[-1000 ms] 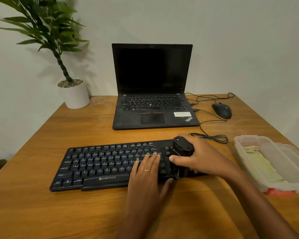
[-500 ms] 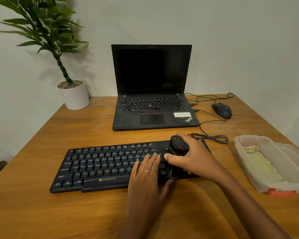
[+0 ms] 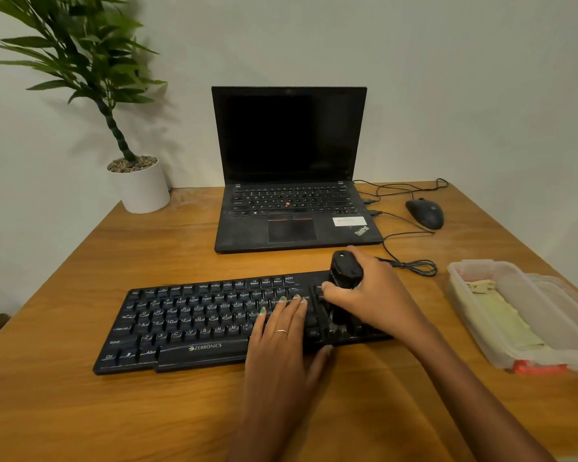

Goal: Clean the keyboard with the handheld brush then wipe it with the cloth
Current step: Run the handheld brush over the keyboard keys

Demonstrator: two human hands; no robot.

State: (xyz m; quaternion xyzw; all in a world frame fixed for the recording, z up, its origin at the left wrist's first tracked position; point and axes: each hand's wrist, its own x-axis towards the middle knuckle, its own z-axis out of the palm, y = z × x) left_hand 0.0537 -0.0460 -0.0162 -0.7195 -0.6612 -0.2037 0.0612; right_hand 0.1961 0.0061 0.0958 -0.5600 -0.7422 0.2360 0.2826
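A black Zebronics keyboard (image 3: 187, 323) lies across the wooden table (image 3: 80, 411) in front of me. My left hand (image 3: 281, 341) rests flat on its right-centre keys, fingers straight. My right hand (image 3: 371, 301) grips a black handheld brush (image 3: 344, 270) that stands upright on the keyboard's right end, its bristles down among the keys near the Ctrl key. A pale green cloth (image 3: 501, 315) lies folded inside a clear plastic box (image 3: 528, 355) at the right.
An open black laptop (image 3: 291, 208) stands behind the keyboard. A black mouse (image 3: 426, 213) and its looped cable (image 3: 411, 263) lie to the laptop's right. A potted plant in a white pot (image 3: 144, 190) occupies the back left corner.
My right hand has slid the brush leftward along the keyboard's right end, from the far right keys toward the Ctrl area. The left hand has stayed in place.
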